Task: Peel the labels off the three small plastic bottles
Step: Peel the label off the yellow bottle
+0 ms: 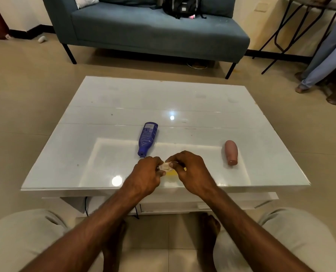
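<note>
A: Head view, what's held?

B: Left hand and right hand both pinch a small pale bottle at the near table edge; probably yellow lower down, mostly hidden. Light, slick plastic, so hold the body and pick at a label corner.

A: Others?

B: Blue bottle lies just beyond, printed label on. Pink bottle lies well right, smooth, rounded, bare. Glossy tabletop, so they'll roll.
</note>
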